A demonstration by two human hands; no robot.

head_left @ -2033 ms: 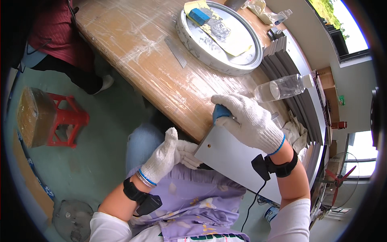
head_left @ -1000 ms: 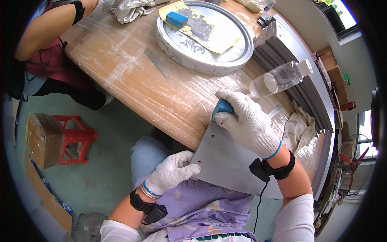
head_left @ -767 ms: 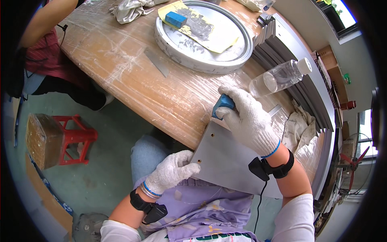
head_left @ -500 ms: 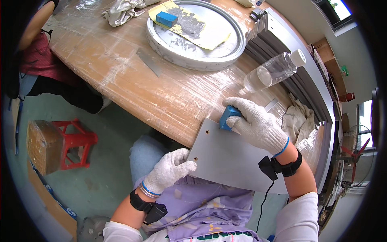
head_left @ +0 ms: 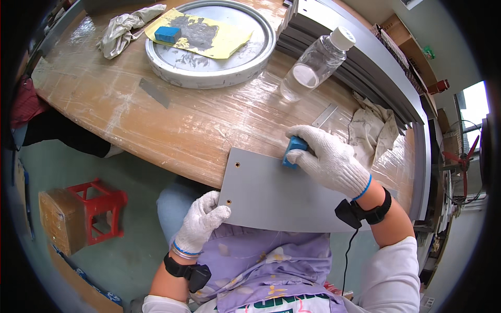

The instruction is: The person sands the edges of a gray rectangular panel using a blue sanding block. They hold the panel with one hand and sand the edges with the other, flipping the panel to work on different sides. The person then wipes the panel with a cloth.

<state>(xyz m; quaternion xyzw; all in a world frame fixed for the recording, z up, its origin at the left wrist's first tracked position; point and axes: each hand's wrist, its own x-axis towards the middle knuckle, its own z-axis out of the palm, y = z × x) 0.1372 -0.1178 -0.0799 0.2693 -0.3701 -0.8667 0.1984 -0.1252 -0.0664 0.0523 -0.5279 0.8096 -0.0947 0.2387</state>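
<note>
A flat grey panel point(head_left: 276, 195) with two small holes near its left edge juts out past the table's near edge over my lap. My left hand point(head_left: 202, 223), in a white knit glove, grips the panel's lower left corner. My right hand point(head_left: 329, 160), also gloved, presses a small blue block point(head_left: 294, 150) against the panel's far edge, fingers curled over it. Both wrists wear black straps.
On the wooden table point(head_left: 172, 125) stand a round grey tray point(head_left: 209, 68) with yellow paper and a second blue block point(head_left: 168, 34), a clear plastic bottle point(head_left: 314, 63), rags point(head_left: 371, 130), a metal strip point(head_left: 154, 92) and stacked grey panels point(head_left: 365, 57). A red stool point(head_left: 102, 208) is on the floor at left.
My right hand has slid the blue block along the panel's far edge. The view has shifted, bringing the table and tray lower in the picture. My left hand keeps its grip.
</note>
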